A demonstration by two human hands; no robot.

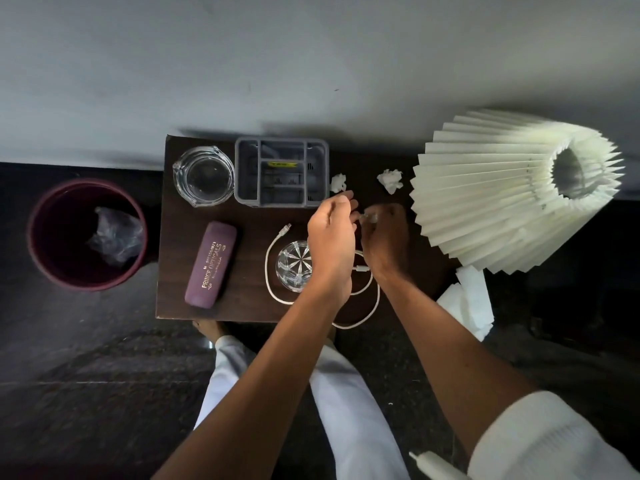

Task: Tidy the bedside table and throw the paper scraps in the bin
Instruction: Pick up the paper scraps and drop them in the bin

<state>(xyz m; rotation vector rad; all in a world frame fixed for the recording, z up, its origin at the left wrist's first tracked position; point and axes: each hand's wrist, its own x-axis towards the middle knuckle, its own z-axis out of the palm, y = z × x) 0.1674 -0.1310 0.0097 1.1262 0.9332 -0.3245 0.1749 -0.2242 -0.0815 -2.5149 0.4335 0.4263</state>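
Note:
Two crumpled white paper scraps lie at the back of the dark wooden bedside table (249,223): one (338,182) beside the grey organiser, one (390,180) near the lamp shade. My right hand (384,237) pinches a small pale scrap (370,216) between its fingertips. My left hand (330,233) hovers right beside it, fingers curled, touching or nearly touching the same scrap. The maroon bin (86,233) stands on the floor left of the table, with a clear plastic wrapper inside.
On the table stand a glass ashtray (203,174), a grey compartment organiser (281,176), a maroon spectacle case (210,263), a cut-glass tumbler (294,265) and a looped white cable (273,258). A pleated white lamp shade (512,195) overhangs the right side, with folded white paper (467,299) below it.

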